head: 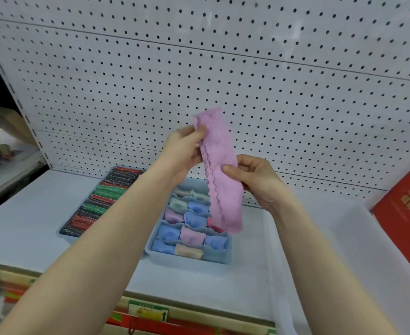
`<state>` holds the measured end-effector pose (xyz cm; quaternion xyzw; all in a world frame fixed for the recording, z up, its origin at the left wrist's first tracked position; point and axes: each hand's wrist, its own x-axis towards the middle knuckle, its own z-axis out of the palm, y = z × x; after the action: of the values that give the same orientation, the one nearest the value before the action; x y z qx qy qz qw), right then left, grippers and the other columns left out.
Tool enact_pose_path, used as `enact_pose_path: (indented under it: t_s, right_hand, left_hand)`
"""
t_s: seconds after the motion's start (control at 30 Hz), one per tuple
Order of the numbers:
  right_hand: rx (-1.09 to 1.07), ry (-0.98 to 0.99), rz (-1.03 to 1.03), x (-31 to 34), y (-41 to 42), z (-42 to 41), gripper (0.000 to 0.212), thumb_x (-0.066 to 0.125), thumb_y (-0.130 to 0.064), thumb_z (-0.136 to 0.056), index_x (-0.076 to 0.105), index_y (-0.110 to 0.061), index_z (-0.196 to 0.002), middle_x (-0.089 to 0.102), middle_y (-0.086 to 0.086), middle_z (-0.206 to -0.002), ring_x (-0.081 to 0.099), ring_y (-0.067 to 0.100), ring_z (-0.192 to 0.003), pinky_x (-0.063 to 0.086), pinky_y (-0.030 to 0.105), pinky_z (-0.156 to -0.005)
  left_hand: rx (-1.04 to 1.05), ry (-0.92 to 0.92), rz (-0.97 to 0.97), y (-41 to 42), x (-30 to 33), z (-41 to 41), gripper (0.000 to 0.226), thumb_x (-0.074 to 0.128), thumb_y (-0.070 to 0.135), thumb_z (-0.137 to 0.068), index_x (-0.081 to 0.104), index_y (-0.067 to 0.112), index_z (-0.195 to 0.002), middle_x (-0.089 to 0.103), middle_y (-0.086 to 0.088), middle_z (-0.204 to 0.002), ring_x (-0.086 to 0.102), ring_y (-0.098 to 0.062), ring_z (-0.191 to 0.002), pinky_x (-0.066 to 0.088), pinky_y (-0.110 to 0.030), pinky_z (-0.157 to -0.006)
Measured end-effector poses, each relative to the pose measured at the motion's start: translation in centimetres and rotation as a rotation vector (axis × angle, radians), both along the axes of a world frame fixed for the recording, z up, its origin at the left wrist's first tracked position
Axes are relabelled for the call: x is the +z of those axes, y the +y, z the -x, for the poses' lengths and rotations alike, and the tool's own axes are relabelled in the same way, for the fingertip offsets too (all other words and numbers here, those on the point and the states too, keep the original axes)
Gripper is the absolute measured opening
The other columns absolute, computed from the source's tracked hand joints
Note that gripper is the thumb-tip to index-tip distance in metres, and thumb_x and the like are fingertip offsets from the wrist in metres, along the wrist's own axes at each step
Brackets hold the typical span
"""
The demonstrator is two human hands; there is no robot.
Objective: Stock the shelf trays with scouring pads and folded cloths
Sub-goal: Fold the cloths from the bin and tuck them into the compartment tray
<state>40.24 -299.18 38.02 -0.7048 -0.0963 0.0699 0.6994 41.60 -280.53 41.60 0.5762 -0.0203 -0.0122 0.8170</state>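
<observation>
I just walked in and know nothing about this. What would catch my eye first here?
A long pink cloth held up mid-frame, the left hand pinching it near the top and the right hand gripping it lower down. Below it on the shelf sits a blue divided tray with folded pastel cloths, and to its left a tray of red, green and dark scouring pads. A white pegboard fills the background.

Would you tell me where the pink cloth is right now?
In the head view, the pink cloth is held mid-frame by the left hand and right hand, above the divided tray.
</observation>
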Motion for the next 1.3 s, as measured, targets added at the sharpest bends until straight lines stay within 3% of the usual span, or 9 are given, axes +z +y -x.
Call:
enact_pose_path:
  t_s: [0.1, 0.23, 0.33, 0.53, 0.6, 0.73, 0.93, 1.1, 1.3]
  right_hand:
    - [-0.066, 0.023, 0.006, -0.8, 0.0, 0.1, 0.017, 0.076, -0.011, -0.082, 0.073, -0.005, -0.098, 0.076, 0.014, -0.089, 0.071, 0.02, -0.071, 0.057, 0.029, -0.064]
    - [-0.116, 0.092, 0.091, -2.0, -0.5, 0.0, 0.019, 0.07, -0.008, -0.088, 0.071, -0.007, -0.107, 0.075, 0.019, -0.094, 0.07, 0.024, -0.077, 0.055, 0.036, -0.076]
    - [-0.079, 0.061, 0.108, -1.8, -1.1, -0.2, 0.024, 0.064, 0.0, -0.089, 0.072, -0.014, -0.108, 0.073, 0.022, -0.095, 0.068, 0.025, -0.077, 0.054, 0.032, -0.071]
    - [-0.116, -0.146, 0.006, 0.6, -1.3, -0.9, 0.041, 0.041, 0.026, -0.083, 0.065, 0.002, -0.06, 0.069, 0.01, -0.075, 0.06, 0.017, -0.066, 0.047, 0.022, -0.062]
    - [-0.085, -0.109, -0.094, 0.8, -1.4, -1.0, 0.052, 0.04, 0.022, -0.087, 0.073, -0.011, -0.064, 0.074, 0.002, -0.082, 0.063, 0.015, -0.072, 0.049, 0.017, -0.059]
    - [0.024, 0.044, -0.126, 0.1, -1.4, -0.9, 0.024, 0.048, -0.018, -0.101, 0.065, -0.015, -0.119, 0.072, 0.01, -0.105, 0.068, 0.025, -0.09, 0.057, 0.036, -0.077]
    - [0.007, 0.092, -0.078, -0.2, -0.5, -0.8, 0.019, 0.058, -0.021, -0.097, 0.067, -0.009, -0.11, 0.074, 0.004, -0.097, 0.068, 0.016, -0.086, 0.053, 0.034, -0.083]
    - [-0.082, 0.049, -0.149, 0.9, -0.1, -0.9, 0.018, 0.058, -0.013, -0.097, 0.059, -0.007, -0.114, 0.072, 0.008, -0.091, 0.068, 0.02, -0.079, 0.056, 0.035, -0.072]
    - [-0.044, -0.003, 0.052, 1.3, 0.5, -0.9, 0.039, 0.041, -0.004, -0.102, 0.053, -0.022, -0.134, 0.072, 0.009, -0.108, 0.07, 0.023, -0.092, 0.058, 0.031, -0.071]
  left_hand:
    - [-0.186, 0.223, -0.155, -0.2, -3.8, 0.8, 0.029, 0.065, 0.031, -0.092, 0.068, 0.005, -0.107, 0.075, -0.007, -0.095, 0.073, -0.019, -0.082, 0.058, -0.027, -0.069]
    - [-0.222, 0.267, -0.168, -1.1, -7.0, 1.4, 0.017, 0.065, 0.007, -0.091, 0.067, 0.004, -0.107, 0.073, -0.011, -0.092, 0.07, -0.017, -0.074, 0.058, -0.025, -0.065]
    - [-0.077, 0.131, -0.208, -1.4, -6.8, 1.1, 0.015, 0.068, 0.0, -0.087, 0.069, 0.009, -0.099, 0.067, -0.008, -0.088, 0.065, -0.018, -0.068, 0.056, -0.022, -0.059]
    - [0.023, -0.222, -0.224, -1.5, -4.2, 0.3, 0.053, 0.051, -0.021, -0.083, 0.074, 0.021, -0.061, 0.065, 0.003, -0.081, 0.063, -0.011, -0.068, 0.054, -0.02, -0.066]
    - [0.049, -0.31, -0.296, -1.4, -3.6, 0.2, 0.059, 0.049, -0.022, -0.081, 0.076, 0.026, -0.061, 0.058, 0.003, -0.088, 0.059, -0.007, -0.072, 0.052, -0.021, -0.068]
    - [0.199, -0.43, -0.433, -1.5, -2.9, 0.5, 0.05, 0.052, -0.019, -0.08, 0.076, 0.024, -0.069, 0.052, 0.002, -0.091, 0.052, 0.002, -0.079, 0.044, -0.012, -0.069]
    - [0.247, -0.627, -0.648, -1.2, -2.7, 0.9, 0.034, 0.057, -0.012, -0.086, 0.078, 0.014, -0.088, 0.052, 0.001, -0.099, 0.053, 0.0, -0.084, 0.042, -0.015, -0.073]
    - [-0.017, -0.285, -0.361, -0.9, -3.2, 1.0, 0.044, 0.061, 0.026, -0.091, 0.051, 0.027, -0.134, 0.056, 0.003, -0.121, 0.067, -0.011, -0.099, 0.057, -0.029, -0.083]
    - [0.001, -0.021, -0.241, -0.6, -4.5, 0.7, 0.017, 0.069, 0.006, -0.087, 0.067, 0.006, -0.104, 0.072, 0.001, -0.08, 0.071, -0.012, -0.07, 0.054, -0.019, -0.058]
